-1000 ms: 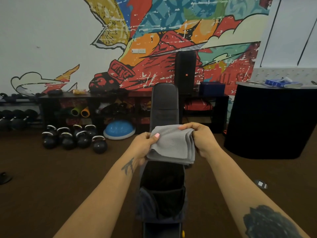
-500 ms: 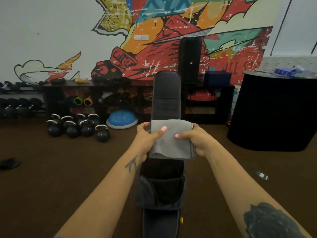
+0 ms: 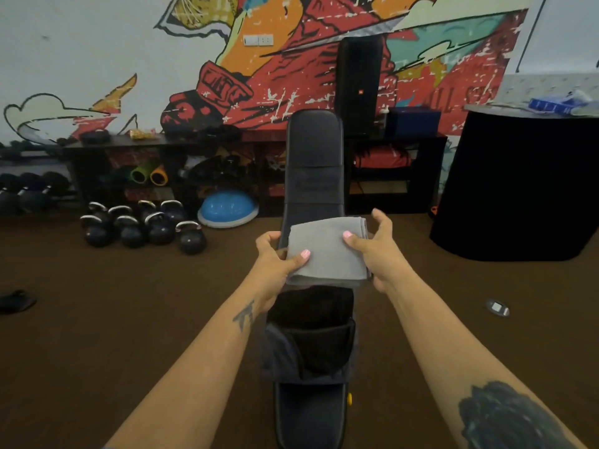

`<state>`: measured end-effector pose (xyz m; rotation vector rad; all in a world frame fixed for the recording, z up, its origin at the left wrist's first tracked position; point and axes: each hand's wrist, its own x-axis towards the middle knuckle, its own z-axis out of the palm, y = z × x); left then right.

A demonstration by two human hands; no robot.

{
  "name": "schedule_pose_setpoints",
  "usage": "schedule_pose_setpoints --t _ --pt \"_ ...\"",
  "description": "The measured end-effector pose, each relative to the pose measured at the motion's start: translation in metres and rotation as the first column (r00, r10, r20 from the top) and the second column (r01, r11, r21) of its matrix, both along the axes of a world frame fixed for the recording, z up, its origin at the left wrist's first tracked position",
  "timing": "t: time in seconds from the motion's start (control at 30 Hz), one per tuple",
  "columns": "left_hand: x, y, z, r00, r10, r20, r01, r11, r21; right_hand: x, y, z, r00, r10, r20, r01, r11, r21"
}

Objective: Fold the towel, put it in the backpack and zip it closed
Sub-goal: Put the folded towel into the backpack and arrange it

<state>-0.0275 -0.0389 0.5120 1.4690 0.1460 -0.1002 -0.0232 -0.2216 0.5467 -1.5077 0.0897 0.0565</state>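
The tall black speaker [image 3: 358,85] against the wall carries a small orange badge on its front, too small to read for certain. On the painted mural [image 3: 291,69] behind it, large pale letters at the right end look like "LL S", partly hidden. Markings on the mural's red glove are illegible. Nothing else carries readable writing.

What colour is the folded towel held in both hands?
Plain light grey, no pattern: the folded cloth towel, seen best in the head view.
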Motion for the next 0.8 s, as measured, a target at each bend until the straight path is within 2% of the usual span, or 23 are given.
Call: schedule_pose_setpoints --t 0.1,0.2,0.3,0.4,0.5,0.6,0.7,0.8 --pt "0.007 0.007 -0.006 0.993 -0.042 0.111 0.032 0.995 0.09 0.007 0.004 -0.008 0.988 0.045 0.15 -0.043 0.999 -0.013" --pt "0.014 0.017 -0.005 0.984 -0.117 0.134 0.111 0.993 0.049 0.015 0.014 -0.011 0.978 0.061 0.199 -0.06 0.998 -0.011" --pt "0.024 0.029 -0.005 0.981 -0.16 0.111 0.16 0.987 0.009 0.019 0.021 -0.007 0.992 0.089 0.091 -0.101 0.984 0.147" --pt "0.037 0.039 -0.011 0.979 -0.148 0.139 0.148 0.989 0.01 0.026 0.027 -0.007 0.981 0.185 -0.063 -0.169 0.965 0.202" --pt "0.053 0.05 -0.021 0.976 -0.17 0.133 0.167 0.985 0.031 0.037 0.037 -0.011 0.974 0.156 -0.165 -0.123 0.973 0.197" --pt "0.067 0.057 -0.032 0.974 -0.198 0.108 0.197 0.98 0.023 0.049 0.043 -0.018 0.977 0.093 -0.191 -0.06 0.983 0.171" --pt "0.078 0.06 -0.048 0.975 -0.207 0.079 0.211 0.976 -0.051 0.055 0.046 -0.032 0.959 0.18 -0.22 -0.149 0.978 0.149" --pt "0.083 0.063 -0.073 0.97 -0.239 0.044 0.242 0.966 -0.087 0.062 0.049 -0.058 0.935 0.218 -0.278 -0.212 0.976 0.054"
